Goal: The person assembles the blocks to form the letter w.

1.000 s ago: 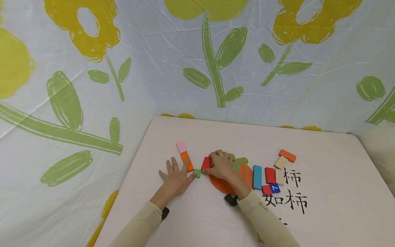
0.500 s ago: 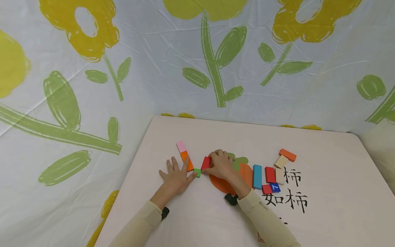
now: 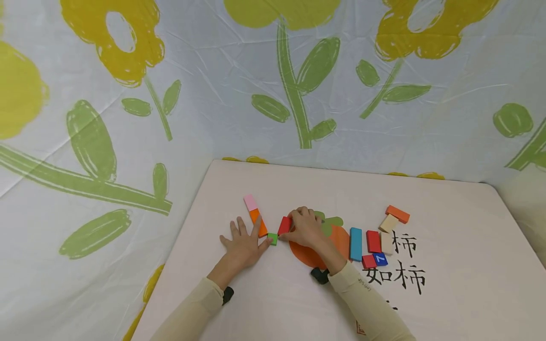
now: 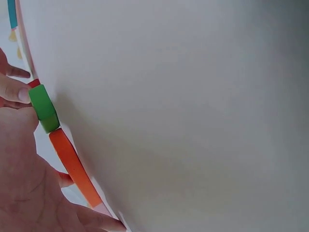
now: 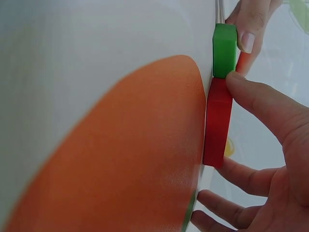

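Note:
My left hand (image 3: 241,248) lies spread on the table, its fingers straight; the thumb touches the green block (image 3: 272,239) and another finger rests on the orange block (image 3: 258,223). A pink block (image 3: 250,202) continues the row beyond the orange one. My right hand (image 3: 308,230) holds the red block (image 5: 218,123) between thumb and a finger at its two ends. In the right wrist view the red block's end meets the green block (image 5: 224,50). Seen from the left wrist, the green block (image 4: 44,108) stands end to end with the orange block (image 4: 75,168).
Right of my right hand lie a blue block (image 3: 356,244), a red block (image 3: 373,242), a small red cube (image 3: 369,262), a blue number block (image 3: 380,259) and pale wooden blocks (image 3: 388,223). An orange-red block (image 3: 398,214) is farther back. The table (image 3: 469,246) bears a printed persimmon (image 3: 341,241).

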The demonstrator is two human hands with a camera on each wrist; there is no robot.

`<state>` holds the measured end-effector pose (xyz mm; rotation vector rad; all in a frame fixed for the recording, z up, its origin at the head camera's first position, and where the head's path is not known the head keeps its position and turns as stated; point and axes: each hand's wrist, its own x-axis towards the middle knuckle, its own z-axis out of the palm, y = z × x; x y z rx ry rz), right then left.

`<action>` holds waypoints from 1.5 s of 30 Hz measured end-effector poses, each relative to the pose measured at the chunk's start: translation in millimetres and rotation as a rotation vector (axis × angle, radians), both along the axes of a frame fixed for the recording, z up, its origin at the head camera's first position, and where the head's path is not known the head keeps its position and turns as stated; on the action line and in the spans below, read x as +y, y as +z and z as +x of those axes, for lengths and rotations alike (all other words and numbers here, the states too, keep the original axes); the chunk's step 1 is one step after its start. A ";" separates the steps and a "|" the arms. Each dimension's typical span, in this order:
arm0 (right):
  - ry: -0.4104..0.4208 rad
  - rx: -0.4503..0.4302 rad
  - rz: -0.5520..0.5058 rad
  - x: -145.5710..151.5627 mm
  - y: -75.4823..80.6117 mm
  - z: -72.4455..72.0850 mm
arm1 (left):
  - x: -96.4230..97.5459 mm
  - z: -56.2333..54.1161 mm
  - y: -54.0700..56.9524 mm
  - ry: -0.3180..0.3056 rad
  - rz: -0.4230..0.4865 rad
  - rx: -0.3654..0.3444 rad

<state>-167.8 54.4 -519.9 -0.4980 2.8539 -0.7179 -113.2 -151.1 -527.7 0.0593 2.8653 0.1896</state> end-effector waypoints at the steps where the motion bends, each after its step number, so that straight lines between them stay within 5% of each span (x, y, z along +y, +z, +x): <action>1: 0.000 0.002 0.000 0.2 0.0 0.1 | 0.1 -0.1 0.1 0.000 0.000 -0.002; 35: -0.022 0.011 -0.029 10.2 4.8 4.4 | -5.0 -0.6 -0.9 -0.015 0.042 0.088; 39: -0.050 0.038 -0.047 19.0 14.1 6.6 | -9.8 -4.0 1.6 -0.109 0.019 0.130; 45: -0.051 0.050 -0.166 46.2 25.1 11.7 | -14.0 -5.6 1.7 -0.361 -0.018 0.195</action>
